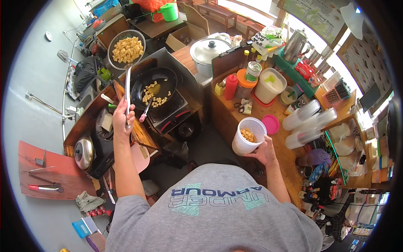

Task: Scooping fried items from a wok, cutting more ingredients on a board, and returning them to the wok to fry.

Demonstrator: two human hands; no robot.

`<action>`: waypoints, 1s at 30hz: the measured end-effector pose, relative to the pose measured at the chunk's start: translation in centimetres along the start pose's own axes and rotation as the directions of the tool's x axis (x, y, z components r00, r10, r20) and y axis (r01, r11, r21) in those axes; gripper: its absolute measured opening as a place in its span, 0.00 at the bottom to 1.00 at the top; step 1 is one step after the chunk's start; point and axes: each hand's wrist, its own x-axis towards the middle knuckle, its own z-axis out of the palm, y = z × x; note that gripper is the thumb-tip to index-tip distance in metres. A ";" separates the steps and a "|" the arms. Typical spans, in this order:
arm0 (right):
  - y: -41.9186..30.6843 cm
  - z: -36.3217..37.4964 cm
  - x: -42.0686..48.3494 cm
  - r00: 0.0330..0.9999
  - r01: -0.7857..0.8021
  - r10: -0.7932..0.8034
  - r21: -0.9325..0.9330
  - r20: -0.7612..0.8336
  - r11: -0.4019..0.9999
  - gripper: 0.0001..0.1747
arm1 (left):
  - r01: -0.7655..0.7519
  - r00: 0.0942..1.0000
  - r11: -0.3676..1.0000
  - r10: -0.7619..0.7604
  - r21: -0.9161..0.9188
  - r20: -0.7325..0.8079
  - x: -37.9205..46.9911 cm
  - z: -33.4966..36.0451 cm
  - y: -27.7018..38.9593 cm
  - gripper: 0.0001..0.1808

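Observation:
My left hand [122,117] grips the long metal handle of a mesh strainer [128,85], raised at the left of the stove. Many pale golden fried cubes [127,50] fill its bowl. My right hand [264,151] holds a white plastic tub [241,145], tilted, with more browned cubes [247,134] at its bottom. Between and beyond my hands, a black wok [167,75] sits on a gas stove [170,115]. Small cubes [160,101] and some oil lie in the wok. A utensil with a pink handle end [143,117] leans over its near rim.
At right, a wooden counter [225,110] bears a red squeeze bottle [231,86], scissors [241,107], a pink lid [270,124], a lidless white container [270,89] and stacked plastic cups [302,115]. A large lidded pot [209,52] stands behind the stove. A lidded pan [84,152] is at left.

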 end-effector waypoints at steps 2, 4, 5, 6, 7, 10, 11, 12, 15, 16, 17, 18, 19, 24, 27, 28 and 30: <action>0.2 1.1 1.3 0.999 -0.035 0.036 -0.004 0.036 0.999 0.52 | 0.039 0.998 0.999 -0.039 0.007 -0.039 -0.6 -0.7 -1.5 0.19; 0.2 2.7 2.7 0.996 -0.056 0.058 -0.025 0.064 0.998 0.51 | 0.131 0.991 0.991 -0.132 -0.014 -0.035 -0.7 -2.3 -3.7 0.20; 0.3 3.6 3.6 0.992 -0.074 0.078 -0.050 0.098 0.996 0.50 | 0.181 0.983 0.983 -0.181 -0.032 -0.008 -0.3 -3.8 -4.9 0.20; 0.5 4.5 4.6 0.990 -0.074 0.078 -0.043 0.119 0.996 0.47 | 0.234 0.971 0.970 -0.237 -0.060 -0.043 0.2 -5.1 -6.1 0.20; 0.6 5.3 5.7 0.990 -0.079 0.084 -0.044 0.115 0.996 0.47 | 0.327 0.942 0.938 -0.333 -0.115 -0.045 0.6 -6.2 -6.6 0.20; 0.9 8.7 9.1 0.987 -0.077 0.097 -0.153 0.128 0.985 0.48 | 0.392 0.908 0.910 -0.407 -0.138 -0.104 1.2 -8.2 -8.4 0.20; 0.7 10.4 9.7 0.989 -0.062 0.085 -0.186 0.119 0.981 0.48 | 0.372 0.913 0.920 -0.387 -0.126 -0.129 1.3 -8.6 -9.1 0.20; 0.6 12.0 10.5 0.992 -0.048 0.073 -0.218 0.107 0.975 0.48 | 0.361 0.918 0.930 -0.368 -0.075 -0.146 1.4 -8.4 -9.8 0.19; 0.6 15.5 13.2 0.980 0.000 0.042 -0.207 0.196 0.978 0.49 | 0.379 0.916 0.922 -0.387 -0.081 -0.110 1.7 -9.0 -9.8 0.22; 1.1 16.1 14.2 0.981 0.023 0.013 -0.180 0.195 0.983 0.50 | 0.379 0.912 0.922 -0.386 -0.074 -0.140 2.1 -8.9 -9.7 0.22; 1.4 16.7 14.8 0.981 0.021 0.015 -0.181 0.192 0.983 0.50 | 0.380 0.907 0.923 -0.386 -0.066 -0.169 2.3 -8.9 -9.6 0.23; 1.7 17.5 15.3 0.962 0.121 -0.089 -0.113 0.259 0.986 0.46 | 0.383 0.906 0.921 -0.388 -0.067 -0.170 2.4 -9.4 -9.4 0.23; 1.7 18.9 15.3 0.928 0.218 -0.194 -0.043 0.317 0.975 0.42 | 0.391 0.906 0.919 -0.395 -0.060 -0.149 2.6 -9.6 -9.3 0.23; 3.6 23.6 16.6 0.763 0.499 -0.488 0.094 0.424 0.861 0.51 | 0.374 0.924 0.927 -0.373 -0.015 -0.084 3.4 -10.7 -8.4 0.23; 4.2 26.1 17.5 0.806 0.391 -0.405 0.124 0.431 0.912 0.53 | 0.336 0.940 0.941 -0.333 0.037 -0.078 4.0 -10.9 -7.7 0.13; 4.3 26.6 17.8 0.788 0.399 -0.426 0.158 0.445 0.903 0.50 | 0.358 0.933 0.934 -0.358 0.008 -0.038 4.2 -11.2 -7.2 0.13; 4.6 27.1 19.0 0.815 0.412 -0.426 0.124 0.392 0.903 0.47 | 0.379 0.925 0.925 -0.379 -0.019 0.001 4.5 -11.6 -6.5 0.13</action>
